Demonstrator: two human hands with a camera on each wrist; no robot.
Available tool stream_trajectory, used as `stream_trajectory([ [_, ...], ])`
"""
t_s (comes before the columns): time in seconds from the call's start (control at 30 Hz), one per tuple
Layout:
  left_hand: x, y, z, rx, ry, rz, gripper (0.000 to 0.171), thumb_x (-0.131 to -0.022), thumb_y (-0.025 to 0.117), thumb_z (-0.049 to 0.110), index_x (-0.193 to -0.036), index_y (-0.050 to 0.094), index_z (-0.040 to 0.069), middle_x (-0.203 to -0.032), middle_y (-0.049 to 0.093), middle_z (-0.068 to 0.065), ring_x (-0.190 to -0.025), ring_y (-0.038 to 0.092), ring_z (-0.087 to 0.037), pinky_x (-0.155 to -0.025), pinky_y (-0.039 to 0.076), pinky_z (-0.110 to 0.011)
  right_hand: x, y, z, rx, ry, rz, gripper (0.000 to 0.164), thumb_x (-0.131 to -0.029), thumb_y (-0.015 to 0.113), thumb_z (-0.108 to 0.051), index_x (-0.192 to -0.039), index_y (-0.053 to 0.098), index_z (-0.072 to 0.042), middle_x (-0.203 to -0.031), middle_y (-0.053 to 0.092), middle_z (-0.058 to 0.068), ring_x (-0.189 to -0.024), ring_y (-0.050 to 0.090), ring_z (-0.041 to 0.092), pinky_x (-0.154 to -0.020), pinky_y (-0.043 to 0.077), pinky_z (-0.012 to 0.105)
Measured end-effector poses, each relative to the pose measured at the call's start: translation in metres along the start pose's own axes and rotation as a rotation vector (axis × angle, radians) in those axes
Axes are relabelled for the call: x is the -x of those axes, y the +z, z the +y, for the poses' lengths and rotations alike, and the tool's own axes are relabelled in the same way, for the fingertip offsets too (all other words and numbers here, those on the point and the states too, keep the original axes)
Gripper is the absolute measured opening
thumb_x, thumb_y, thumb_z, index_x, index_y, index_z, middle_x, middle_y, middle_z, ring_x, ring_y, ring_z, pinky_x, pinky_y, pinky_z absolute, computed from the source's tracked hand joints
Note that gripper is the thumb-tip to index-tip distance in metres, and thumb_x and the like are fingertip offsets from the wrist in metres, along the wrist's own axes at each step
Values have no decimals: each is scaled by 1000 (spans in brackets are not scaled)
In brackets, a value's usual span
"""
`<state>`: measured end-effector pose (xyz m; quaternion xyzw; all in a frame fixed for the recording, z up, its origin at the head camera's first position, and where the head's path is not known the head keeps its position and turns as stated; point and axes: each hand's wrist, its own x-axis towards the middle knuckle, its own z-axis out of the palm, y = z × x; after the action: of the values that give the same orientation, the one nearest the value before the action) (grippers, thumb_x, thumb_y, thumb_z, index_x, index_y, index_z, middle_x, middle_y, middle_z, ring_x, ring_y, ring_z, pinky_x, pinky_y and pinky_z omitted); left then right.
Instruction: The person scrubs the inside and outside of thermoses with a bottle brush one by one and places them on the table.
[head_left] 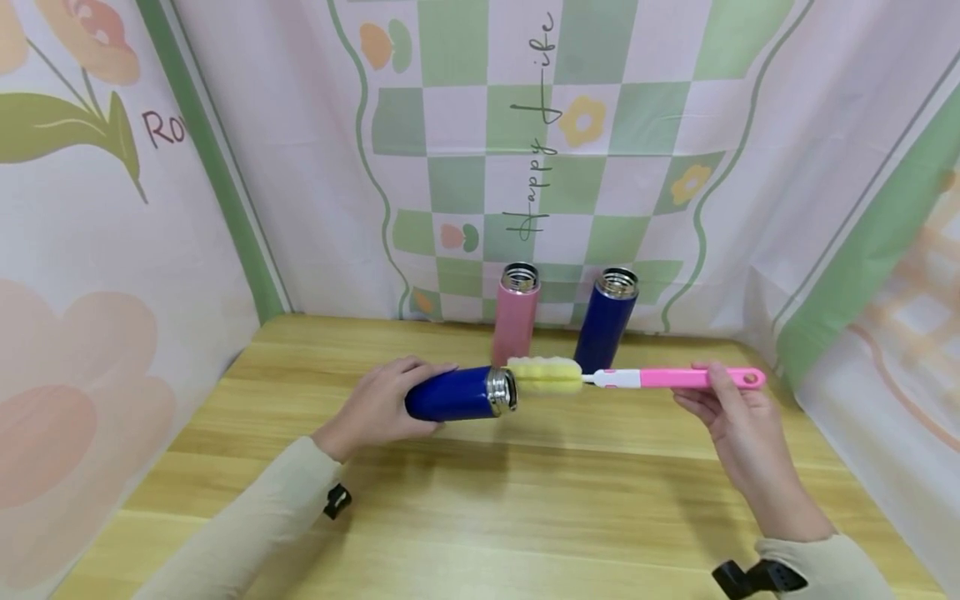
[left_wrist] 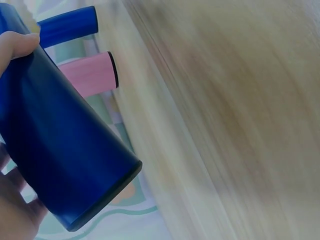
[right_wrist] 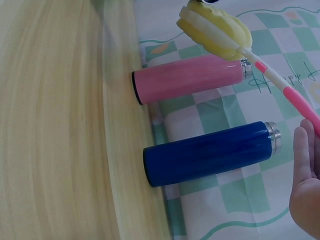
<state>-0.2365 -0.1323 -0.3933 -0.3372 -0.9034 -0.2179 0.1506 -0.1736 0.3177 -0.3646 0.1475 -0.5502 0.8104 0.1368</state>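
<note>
My left hand [head_left: 386,404] grips a blue thermos bottle [head_left: 453,394] round its body, tipped on its side above the table with its uncapped steel mouth facing right. In the left wrist view this bottle [left_wrist: 65,130] fills the left side, its base toward the camera. My right hand [head_left: 738,421] pinches the pink handle of a bottle brush [head_left: 675,378]. The brush's yellow sponge head [head_left: 546,375] is level with the bottle mouth and right beside it; whether its tip touches the rim I cannot tell. The right wrist view shows the sponge head [right_wrist: 217,32] outside the bottle.
A pink thermos bottle [head_left: 515,321] and a second blue thermos bottle [head_left: 604,323] stand upright, uncapped, at the back of the wooden table [head_left: 465,517]. Behind them hangs a checked green and white curtain [head_left: 517,125]. Each sleeve carries a black strap device.
</note>
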Motion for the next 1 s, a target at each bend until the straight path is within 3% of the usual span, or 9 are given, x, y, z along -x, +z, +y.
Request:
stream_trajectory([
  [0.37, -1, -1, -3, -4, -30, 47, 79, -72, 87, 48, -143, 56, 33, -121, 63, -5, -106, 61, -25, -88, 50, -50, 2, -1, -1, 56, 4, -3, 26, -106, 47, -9, -113, 66, 6, -98, 71, 12, -88, 72, 19, -81, 56, 31],
  [0.67, -1, 1, -5, -44, -16, 73, 79, -70, 88, 48, -141, 58, 34, -118, 64, -5, -102, 62, -24, -86, 51, -48, 3, 1, -2, 20, 23, -21, 25, -106, 46, -8, -112, 67, 5, -97, 71, 13, -88, 72, 19, -82, 56, 31],
  [1.0, -1, 2, -2, -63, -42, 23, 80, -70, 86, 50, -143, 56, 35, -118, 64, -3, -104, 61, -23, -89, 48, -50, 3, 6, -4, 35, 31, -43, 27, -107, 45, -11, -113, 68, 3, -100, 70, 12, -92, 71, 20, -84, 55, 30],
])
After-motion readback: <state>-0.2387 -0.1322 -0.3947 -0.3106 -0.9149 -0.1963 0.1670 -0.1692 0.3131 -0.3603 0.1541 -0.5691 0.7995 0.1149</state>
